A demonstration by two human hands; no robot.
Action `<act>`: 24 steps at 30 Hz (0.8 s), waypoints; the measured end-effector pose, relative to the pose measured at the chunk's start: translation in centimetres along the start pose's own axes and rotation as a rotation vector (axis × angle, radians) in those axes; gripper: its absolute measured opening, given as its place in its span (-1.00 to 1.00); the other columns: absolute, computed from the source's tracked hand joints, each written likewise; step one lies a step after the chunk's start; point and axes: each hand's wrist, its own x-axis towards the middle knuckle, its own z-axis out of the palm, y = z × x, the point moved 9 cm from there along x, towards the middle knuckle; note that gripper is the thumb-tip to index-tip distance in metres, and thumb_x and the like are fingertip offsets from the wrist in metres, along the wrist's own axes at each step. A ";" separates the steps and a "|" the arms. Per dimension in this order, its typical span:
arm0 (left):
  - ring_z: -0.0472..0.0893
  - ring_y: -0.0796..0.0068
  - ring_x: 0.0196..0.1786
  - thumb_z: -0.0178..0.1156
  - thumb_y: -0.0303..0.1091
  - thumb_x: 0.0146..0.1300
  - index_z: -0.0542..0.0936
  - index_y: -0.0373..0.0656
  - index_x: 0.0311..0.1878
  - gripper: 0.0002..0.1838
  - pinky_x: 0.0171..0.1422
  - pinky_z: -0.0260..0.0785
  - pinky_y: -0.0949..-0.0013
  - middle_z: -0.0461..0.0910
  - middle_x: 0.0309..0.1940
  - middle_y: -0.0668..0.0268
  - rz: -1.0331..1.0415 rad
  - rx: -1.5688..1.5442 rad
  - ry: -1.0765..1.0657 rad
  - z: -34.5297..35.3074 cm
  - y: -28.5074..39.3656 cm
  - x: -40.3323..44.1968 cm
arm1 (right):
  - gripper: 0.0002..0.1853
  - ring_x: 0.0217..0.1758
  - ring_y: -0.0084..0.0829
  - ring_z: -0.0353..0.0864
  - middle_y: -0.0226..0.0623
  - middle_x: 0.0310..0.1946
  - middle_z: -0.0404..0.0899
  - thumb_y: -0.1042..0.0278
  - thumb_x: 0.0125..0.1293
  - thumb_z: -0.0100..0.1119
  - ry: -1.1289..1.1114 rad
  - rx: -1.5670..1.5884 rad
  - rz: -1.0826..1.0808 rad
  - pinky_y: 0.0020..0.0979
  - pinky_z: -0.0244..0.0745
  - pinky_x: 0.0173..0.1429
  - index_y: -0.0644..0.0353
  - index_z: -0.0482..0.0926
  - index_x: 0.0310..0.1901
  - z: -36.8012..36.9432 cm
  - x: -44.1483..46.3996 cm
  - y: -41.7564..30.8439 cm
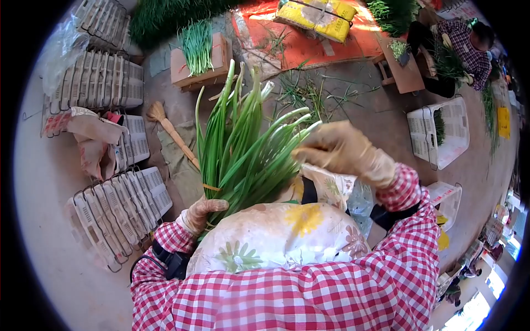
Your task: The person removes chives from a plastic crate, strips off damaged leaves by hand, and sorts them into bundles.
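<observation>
A loose bunch of green onions (237,132) spreads upward in front of my lap, its pale stem ends fanned out at the top and right. My left hand (205,214), in a tan glove, is closed around the lower leafy part. A thin tan band (211,188) lies across the leaves just above that hand. My right hand (339,151), gloved too, is beside the white ends on the right side of the bunch. Its bent fingers are smeared by motion, so their grip is unclear. A flowered apron (281,237) covers my lap under the bunch.
White crates (121,212) stack along the left, near a straw broom (176,135). Another green onion bundle (197,49) rests on a cardboard box (220,52). Loose leaves litter the floor ahead. At right stand a white basket (428,135) and a seated person (464,52).
</observation>
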 end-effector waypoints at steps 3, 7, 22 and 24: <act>0.52 0.47 0.02 0.21 -0.45 0.01 0.45 -0.22 0.16 -0.46 0.19 0.32 0.43 0.55 0.00 0.28 0.073 0.135 -0.049 0.3 0.6 0.9 | -0.74 -0.39 -0.22 0.57 -0.15 -0.49 0.54 0.17 0.08 0.33 0.047 -0.345 -0.192 -0.31 0.45 -0.27 0.19 0.64 -0.30 2.9 1.2 -1.9; 0.47 0.42 0.10 0.19 -0.51 0.03 0.39 -0.21 0.22 -0.41 0.23 0.29 0.41 0.50 0.09 0.26 0.056 0.053 -0.096 2.8 1.7 0.9 | -0.78 -0.40 -0.17 0.53 -0.17 -0.50 0.51 0.24 0.02 0.33 0.012 0.081 -0.248 -0.24 0.42 -0.26 0.19 0.61 -0.37 5.9 1.8 -1.1; 0.42 0.36 0.18 0.21 -0.59 0.06 0.30 -0.22 0.28 -0.35 0.33 0.18 0.32 0.42 0.17 0.21 0.203 0.142 -0.115 6.2 4.0 0.2 | -0.83 -0.49 -0.53 0.51 -0.26 -0.46 0.63 0.36 0.19 0.27 -0.350 0.842 -0.423 -0.48 0.39 -0.43 0.30 0.63 -0.29 -1.8 -1.9 -10.2; 0.41 0.37 0.19 0.24 -0.55 0.07 0.31 -0.22 0.28 -0.36 0.32 0.18 0.33 0.42 0.18 0.22 0.230 0.274 -0.119 5.3 3.7 0.5 | -0.78 -0.44 -0.64 0.50 -0.33 -0.49 0.60 0.36 0.20 0.27 0.067 0.404 0.245 -0.57 0.40 -0.39 0.34 0.58 -0.22 -4.5 -1.0 -2.3</act>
